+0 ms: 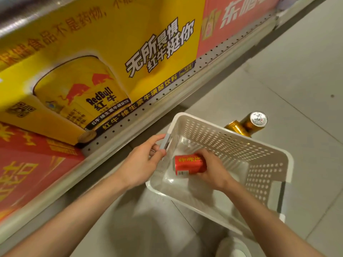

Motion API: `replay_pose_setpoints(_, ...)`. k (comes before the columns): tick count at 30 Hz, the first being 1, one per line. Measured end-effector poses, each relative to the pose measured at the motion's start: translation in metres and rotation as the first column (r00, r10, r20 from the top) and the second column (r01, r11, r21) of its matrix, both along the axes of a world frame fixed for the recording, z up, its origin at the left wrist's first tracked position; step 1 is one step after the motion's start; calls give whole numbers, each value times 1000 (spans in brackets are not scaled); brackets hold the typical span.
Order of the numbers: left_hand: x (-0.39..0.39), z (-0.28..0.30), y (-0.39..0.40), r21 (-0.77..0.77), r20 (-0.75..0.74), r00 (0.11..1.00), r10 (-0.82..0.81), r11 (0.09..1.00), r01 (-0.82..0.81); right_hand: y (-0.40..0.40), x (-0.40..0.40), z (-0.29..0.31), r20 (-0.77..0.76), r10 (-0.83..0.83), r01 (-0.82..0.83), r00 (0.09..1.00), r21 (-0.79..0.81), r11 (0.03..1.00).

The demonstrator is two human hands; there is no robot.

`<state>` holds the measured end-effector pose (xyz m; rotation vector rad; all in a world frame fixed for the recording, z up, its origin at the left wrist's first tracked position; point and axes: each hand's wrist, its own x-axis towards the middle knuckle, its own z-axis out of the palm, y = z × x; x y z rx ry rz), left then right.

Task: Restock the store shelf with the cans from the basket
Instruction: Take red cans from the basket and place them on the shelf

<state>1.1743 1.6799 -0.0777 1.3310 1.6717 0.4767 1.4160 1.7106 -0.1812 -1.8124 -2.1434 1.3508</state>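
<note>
A white perforated plastic basket (241, 145) sits low in front of the shelf, tilted toward me. My left hand (143, 162) grips its near-left rim by the handle. Inside the basket, my right hand (213, 169) is closed around a red can (189, 164) with yellow lettering, held on its side. Two gold cans (248, 125) stand on the floor just beyond the basket's far wall. One gold can (87, 137) lies on its side on the perforated metal shelf (148, 108), pressed against a yellow carton.
A yellow Red Bull carton (111, 52) fills the shelf; red cartons sit at the left (31, 164) and top right (232, 19). Grey tiled floor (278, 71) stretches to the right. My knees (157, 229) are below the basket.
</note>
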Motion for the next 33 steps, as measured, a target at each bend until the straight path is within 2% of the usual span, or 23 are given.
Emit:
replay_pose_setpoints(2, 1, 0, -1, 9, 4, 1000, 6, 1000, -6, 1, 6, -2, 32, 121, -121, 992, 16, 992)
replay_pose_setpoints(4, 1, 0, -1, 21, 21, 1000, 9, 1000, -9, 0, 10, 0, 23, 138, -138, 990, 14, 990)
replay_pose_setpoints(5, 1, 0, -1, 23, 33, 999, 9, 1000, -10, -1, 11, 1, 9, 82, -82, 997, 30, 996)
replay_pose_setpoints(7, 0, 0, -1, 24, 49, 999, 8, 1000, -9, -9, 12, 6, -9, -157, 157, 988, 61, 986)
replay_pose_setpoints(9, 0, -1, -1, 25, 42, 999, 3, 1000, -4, -13, 10, 12, 0, -410, 409, 912, 62, 910)
replay_pose_setpoints(11, 0, -1, -1, 27, 41, 999, 0, 1000, -1, -15, 2, 22, 46, -493, 494, 869, -27, 869)
replay_pose_setpoints(14, 1, -1, -2, 36, 45, 999, -3, 999, 1, -16, -21, 34, 93, -427, 437, 899, -192, 879)
replay_pose_setpoints(17, 0, -2, -2, 36, 33, 999, -3, 999, 2, -13, -43, 26, 65, -449, 452, 891, -223, 864)
replay_pose_setpoints(20, -2, -2, -2, 26, 23, 1000, -16, 1000, 16, -4, -47, 16, -62, -522, 477, 850, -327, 816)
replay_pose_setpoints(23, -3, -2, -2, 16, 26, 999, -23, 1000, 22, 3, -37, 19, -158, -461, 371, 873, -398, 839)
replay_pose_setpoints(26, -3, -4, -2, 10, 28, 999, -22, 1000, 22, 2, -38, 17, -118, -405, 332, 907, -392, 858)
replay_pose_setpoints(30, -3, -5, -2, 12, 31, 999, -18, 1000, 18, -7, -61, 8, -3, -378, 365, 926, -246, 898)
replay_pose_setpoints(33, -3, -5, -2, -4, 46, 999, -22, 1000, 23, -5, -64, 4, 2, -378, 369, 926, -227, 901)
